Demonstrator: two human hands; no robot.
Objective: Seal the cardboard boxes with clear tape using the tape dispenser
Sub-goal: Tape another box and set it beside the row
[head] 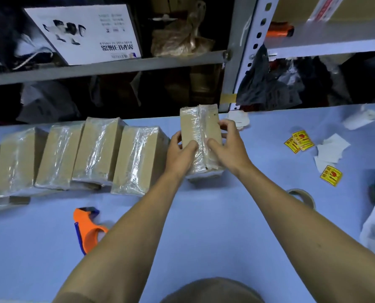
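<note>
At the centre of the frame both hands hold one box (200, 136) that stands on the blue table (182, 226). The left hand (181, 150) grips its left edge, fingers curled round the side and thumb pressed on the top face. The right hand (224, 145) grips the right side, fingers curled over the far edge and thumb lying on the clear tape (200, 130) that runs down the middle seam of the box.

To the left, a row of taped boxes (77, 158) leans across the table, each overlapping the next, reaching the left edge of the frame.

The orange dispenser (87, 228) lies flat at lower left, apart from both hands and just beside the left forearm. A tape roll (306, 199) lies right of the right forearm.

At the right, yellow stickers (299, 141) and white paper scraps (330, 150) are scattered on the table. Grey metal shelves (107, 67) fill the top of the frame.
</note>
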